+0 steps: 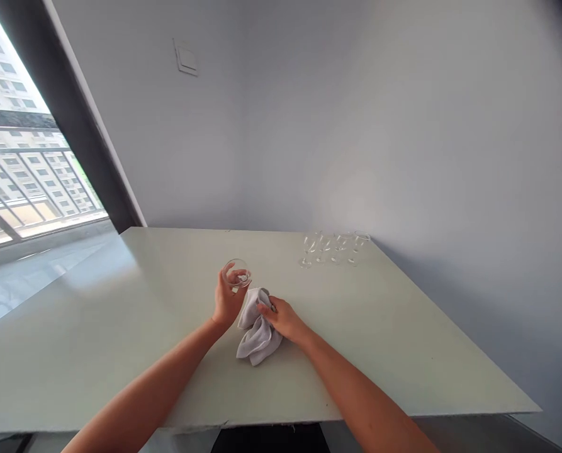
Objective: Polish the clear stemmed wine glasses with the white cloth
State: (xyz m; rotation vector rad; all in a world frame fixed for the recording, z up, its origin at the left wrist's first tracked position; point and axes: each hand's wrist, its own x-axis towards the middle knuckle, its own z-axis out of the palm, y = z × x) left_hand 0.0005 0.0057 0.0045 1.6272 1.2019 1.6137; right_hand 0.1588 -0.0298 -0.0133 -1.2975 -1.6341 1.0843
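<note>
My left hand (pixel 228 296) is closed around a clear stemmed glass (pixel 236 272), held above the table with its round rim toward me. Most of the stem and foot cannot be made out. Just to the right, my right hand (pixel 284 316) grips a crumpled light grey cloth (pixel 257 333) between thumb and fingers. Loose folds of the cloth hang down toward the tabletop. The cloth's upper edge is close to the glass; whether they touch I cannot tell.
Several clear stemmed glasses (pixel 335 248) stand upright in a group at the back right of the pale table (pixel 167 365). Grey walls (pixel 309 126) border the table behind and on the right. A window with a railing (pixel 39 182) is at the left.
</note>
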